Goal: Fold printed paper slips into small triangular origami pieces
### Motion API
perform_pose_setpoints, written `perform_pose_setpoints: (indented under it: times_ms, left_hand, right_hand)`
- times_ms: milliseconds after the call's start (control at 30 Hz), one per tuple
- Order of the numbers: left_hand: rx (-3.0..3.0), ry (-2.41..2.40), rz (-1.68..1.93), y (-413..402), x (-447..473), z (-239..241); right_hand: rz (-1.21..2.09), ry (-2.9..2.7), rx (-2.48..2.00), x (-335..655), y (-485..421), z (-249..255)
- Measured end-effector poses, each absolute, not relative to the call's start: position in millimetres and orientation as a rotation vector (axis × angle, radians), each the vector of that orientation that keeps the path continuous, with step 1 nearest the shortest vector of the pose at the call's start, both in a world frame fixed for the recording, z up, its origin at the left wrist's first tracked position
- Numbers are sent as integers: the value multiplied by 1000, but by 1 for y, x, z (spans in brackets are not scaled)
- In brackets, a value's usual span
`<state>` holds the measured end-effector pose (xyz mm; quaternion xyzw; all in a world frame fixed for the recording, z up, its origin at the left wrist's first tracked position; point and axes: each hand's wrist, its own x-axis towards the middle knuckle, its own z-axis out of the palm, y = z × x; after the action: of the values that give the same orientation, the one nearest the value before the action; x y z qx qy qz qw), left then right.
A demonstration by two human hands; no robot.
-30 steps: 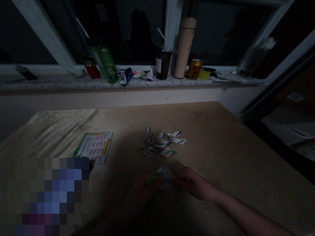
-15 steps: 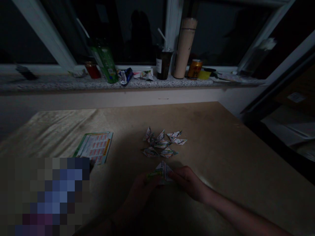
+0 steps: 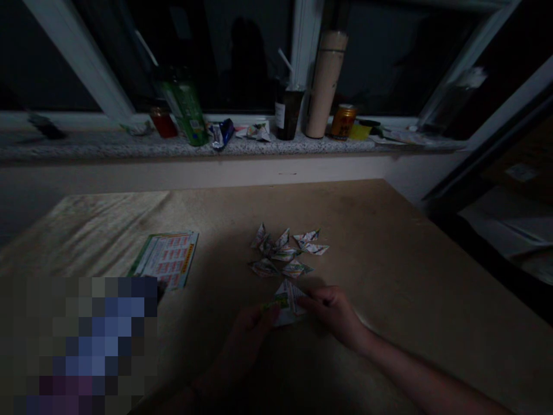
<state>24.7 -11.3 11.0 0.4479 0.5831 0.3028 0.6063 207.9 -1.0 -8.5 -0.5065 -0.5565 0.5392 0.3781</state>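
In dim light, both hands pinch one piece of printed paper folded into a triangle shape, just above the tan tabletop. My left hand grips its left corner, where a green strip shows. My right hand grips its right edge with closed fingers. Just beyond the held paper lies a small pile of several folded paper pieces of the same print.
A printed sheet with green border lies flat at the left. A blurred-out patch covers the lower left corner. The stone windowsill carries a green bottle, a dark cup with straw, a beige flask and cans. The table's right edge drops off.
Both hands with the folded paper have shifted slightly forward, toward the pile. The paper has turned a little between the fingers.
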Motion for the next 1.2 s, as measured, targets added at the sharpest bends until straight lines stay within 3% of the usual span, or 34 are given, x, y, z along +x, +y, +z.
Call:
perform_pose_setpoints:
  times_ms: [400,1200]
  left_hand:
    - [1131,1167,705,-8,20,4]
    - [1132,1309,684,-10,22,13]
  right_hand:
    - [1463,-1494,-1253,212,-2,-2]
    - [1437,-1433,-1256,208,-1,-6]
